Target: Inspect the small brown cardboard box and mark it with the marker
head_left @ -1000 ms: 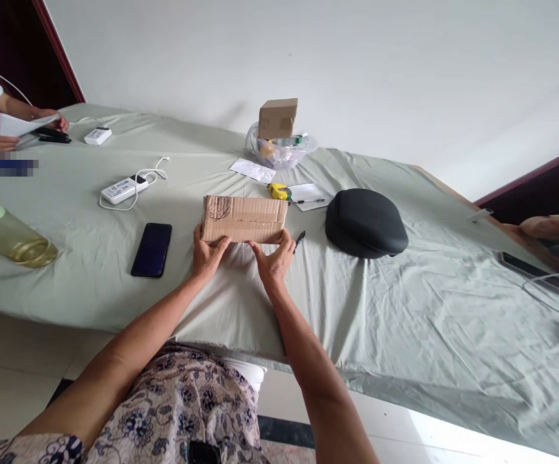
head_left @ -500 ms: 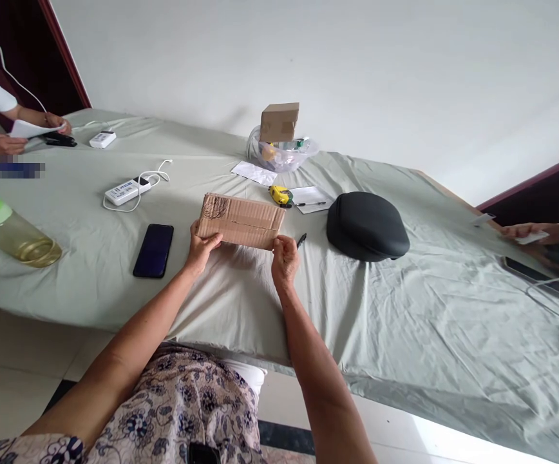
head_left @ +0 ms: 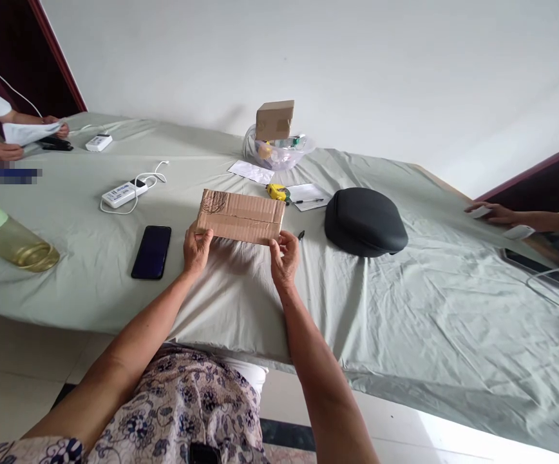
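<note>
A flat cardboard box [head_left: 241, 216] with black scribbles on its upper left corner is held between my two hands over the table. My left hand [head_left: 196, 250] grips its lower left corner, thumb on the front face. My right hand [head_left: 284, 256] pinches the lower right corner. Just right of that hand lies a small black pen-like object [head_left: 301, 235]. Behind the box are a yellow tape measure [head_left: 275, 192] and a white paper [head_left: 307, 196] with a pen [head_left: 309, 200] on it.
A black case [head_left: 366, 222] sits to the right, a phone [head_left: 151, 252] and power strip [head_left: 123, 193] to the left. A green-lidded bottle [head_left: 13, 238] lies far left. A plastic basket [head_left: 284, 158] carries another box [head_left: 274, 120]. Other people's hands [head_left: 494, 214] show at both sides.
My right thumb and fingers have shifted their hold on the box corner, and my left thumb has drawn in. At far right, another person's hand has reached further onto the table.
</note>
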`<state>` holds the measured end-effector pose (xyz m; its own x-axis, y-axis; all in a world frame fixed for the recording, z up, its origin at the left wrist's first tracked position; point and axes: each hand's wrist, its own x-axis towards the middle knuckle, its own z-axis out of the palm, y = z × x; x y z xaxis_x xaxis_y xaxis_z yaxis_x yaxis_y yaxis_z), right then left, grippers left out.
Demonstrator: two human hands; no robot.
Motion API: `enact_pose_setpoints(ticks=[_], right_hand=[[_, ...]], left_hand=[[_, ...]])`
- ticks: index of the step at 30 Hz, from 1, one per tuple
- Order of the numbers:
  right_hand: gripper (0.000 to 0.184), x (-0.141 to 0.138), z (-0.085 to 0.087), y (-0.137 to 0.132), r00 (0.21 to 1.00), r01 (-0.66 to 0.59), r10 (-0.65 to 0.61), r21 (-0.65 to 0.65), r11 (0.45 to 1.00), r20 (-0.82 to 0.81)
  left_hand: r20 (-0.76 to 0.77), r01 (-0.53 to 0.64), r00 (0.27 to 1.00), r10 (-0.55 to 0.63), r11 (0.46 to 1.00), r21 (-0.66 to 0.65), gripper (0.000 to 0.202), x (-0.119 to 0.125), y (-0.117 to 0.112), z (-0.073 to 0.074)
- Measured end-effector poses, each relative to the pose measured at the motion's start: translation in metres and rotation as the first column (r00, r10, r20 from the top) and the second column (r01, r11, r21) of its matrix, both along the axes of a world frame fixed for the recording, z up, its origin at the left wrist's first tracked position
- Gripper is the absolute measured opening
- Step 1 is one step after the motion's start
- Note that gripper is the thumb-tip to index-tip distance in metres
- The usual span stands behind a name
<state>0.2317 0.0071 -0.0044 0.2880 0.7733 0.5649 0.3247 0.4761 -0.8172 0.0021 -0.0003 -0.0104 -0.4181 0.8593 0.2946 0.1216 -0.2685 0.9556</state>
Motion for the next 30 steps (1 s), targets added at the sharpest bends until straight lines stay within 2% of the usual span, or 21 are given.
enact_pose_setpoints(ticks=[5, 8, 10, 14, 17, 21, 24, 30], right_hand=[[0.041, 0.004, -0.001, 0.002, 1.0, 0.007, -0.007, -0.011, 1.0, 0.003], [0.046, 0.005, -0.003, 0.003, 1.0, -0.009, 0.01, -0.002, 1.0, 0.02], [0.046, 0.006, -0.004, 0.004, 0.999, -0.015, 0.015, -0.013, 1.0, 0.036], [0.04, 0.013, -0.005, 0.006, 0.998, 0.008, -0.005, -0.042, 0.999, 0.07], [0.033, 0.021, -0.008, 0.009, 0.983, 0.024, -0.015, -0.048, 0.999, 0.183], [0.022, 0.028, -0.016, 0.013, 0.927, 0.015, 0.022, -0.094, 0.995, 0.375], [0.017, 0.03, -0.022, 0.016, 0.914, 0.017, 0.031, -0.114, 0.993, 0.406], [0.018, 0.037, -0.028, 0.024, 0.903, 0.067, -0.013, -0.11, 0.992, 0.43]], left_hand=[[-0.033, -0.025, 0.999, 0.025, 0.999, 0.021, 0.058, 0.001, -0.001, 0.0], [-0.145, -0.103, 0.983, 0.117, 0.99, 0.098, 0.041, -0.003, -0.002, 0.005], [-0.191, -0.112, 0.973, 0.131, 0.988, 0.108, 0.036, -0.005, -0.002, 0.009], [-0.053, -0.031, 0.998, 0.031, 0.999, 0.017, 0.045, -0.006, -0.002, 0.013], [0.014, -0.015, 1.0, 0.015, 1.0, 0.002, 0.056, -0.004, 0.001, 0.012], [0.017, 0.014, 1.0, -0.014, 1.0, 0.016, 0.057, -0.003, 0.006, 0.007], [0.022, 0.029, 0.999, -0.029, 1.0, 0.003, 0.052, -0.002, 0.006, 0.005], [-0.071, 0.037, 0.997, -0.035, 0.999, 0.038, 0.046, 0.0, 0.007, 0.002]])
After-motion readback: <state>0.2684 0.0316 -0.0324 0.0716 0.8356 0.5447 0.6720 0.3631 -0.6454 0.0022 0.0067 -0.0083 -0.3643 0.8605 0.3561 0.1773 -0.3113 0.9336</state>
